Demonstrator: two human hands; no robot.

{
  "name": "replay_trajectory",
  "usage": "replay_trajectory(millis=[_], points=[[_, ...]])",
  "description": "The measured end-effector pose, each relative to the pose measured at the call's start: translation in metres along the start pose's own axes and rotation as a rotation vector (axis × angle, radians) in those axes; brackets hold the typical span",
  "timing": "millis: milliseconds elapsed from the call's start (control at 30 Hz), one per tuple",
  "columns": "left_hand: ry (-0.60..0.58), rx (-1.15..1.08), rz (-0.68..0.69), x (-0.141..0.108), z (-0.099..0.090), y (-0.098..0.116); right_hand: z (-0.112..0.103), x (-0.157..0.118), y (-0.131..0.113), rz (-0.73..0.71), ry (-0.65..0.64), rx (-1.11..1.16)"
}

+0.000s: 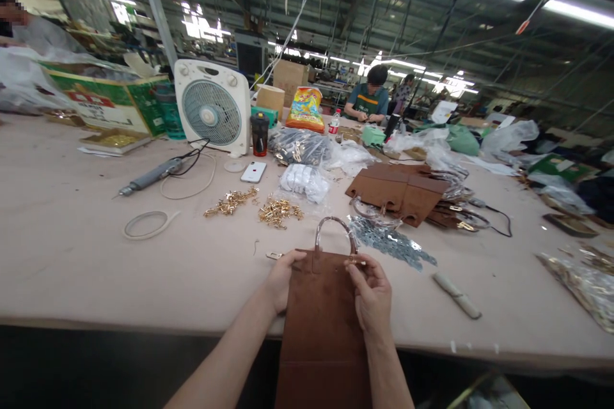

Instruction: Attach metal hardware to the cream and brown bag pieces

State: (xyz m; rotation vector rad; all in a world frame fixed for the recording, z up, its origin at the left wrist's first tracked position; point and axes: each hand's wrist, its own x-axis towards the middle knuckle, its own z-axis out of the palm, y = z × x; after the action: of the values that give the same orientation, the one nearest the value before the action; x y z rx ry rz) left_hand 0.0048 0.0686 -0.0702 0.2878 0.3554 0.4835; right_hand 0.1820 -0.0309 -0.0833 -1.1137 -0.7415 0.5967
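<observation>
A brown leather bag panel [322, 319] with a plastic-wrapped handle [336, 222] hangs over the table's front edge, its upper end toward the table. My left hand [284, 278] grips the panel's upper left edge, thumb on top. At the upper right corner, by the handle's base, my right hand [371, 291] pinches a small gold-coloured metal fitting [355, 262] against the leather; the fingers partly hide it. Just left of the panel lies a gold clasp piece [274, 256]. Beyond are two piles of gold fittings [279, 211] and a spread of flat grey metal plates [391, 241].
More brown bag panels [398, 188] are stacked at right. An electric screwdriver [151, 177], a tape roll [146, 225], a phone [253, 172] and a box fan [212, 107] stand or lie leftward. A grey wrapped bar [456, 296] lies at right. A co-worker [369, 97] sits across the table.
</observation>
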Motion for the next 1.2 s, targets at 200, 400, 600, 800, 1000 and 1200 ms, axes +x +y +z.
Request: replay_trajectory(millis=[200,400,600,800,1000,1200], points=[[-0.024,0.028,0.04,0.003,-0.003,-0.002,-0.019,-0.004,-0.009,-0.164,0.023,-0.384],[-0.065,0.014,0.04,0.006,-0.007,-0.003,-0.031,-0.004,-0.009,-0.106,-0.133,-0.54],[-0.086,0.045,0.032,0.005,-0.007,-0.004,-0.029,-0.002,-0.01,-0.028,-0.166,-0.518],[-0.099,0.069,0.029,0.003,-0.004,-0.006,-0.029,-0.001,-0.008,-0.038,-0.172,-0.546],[-0.053,0.061,0.002,0.004,-0.004,-0.006,-0.03,-0.001,-0.011,-0.094,-0.233,-0.598],[-0.048,0.063,0.007,0.003,0.0,-0.006,-0.03,-0.002,-0.009,-0.192,-0.223,-0.629]])
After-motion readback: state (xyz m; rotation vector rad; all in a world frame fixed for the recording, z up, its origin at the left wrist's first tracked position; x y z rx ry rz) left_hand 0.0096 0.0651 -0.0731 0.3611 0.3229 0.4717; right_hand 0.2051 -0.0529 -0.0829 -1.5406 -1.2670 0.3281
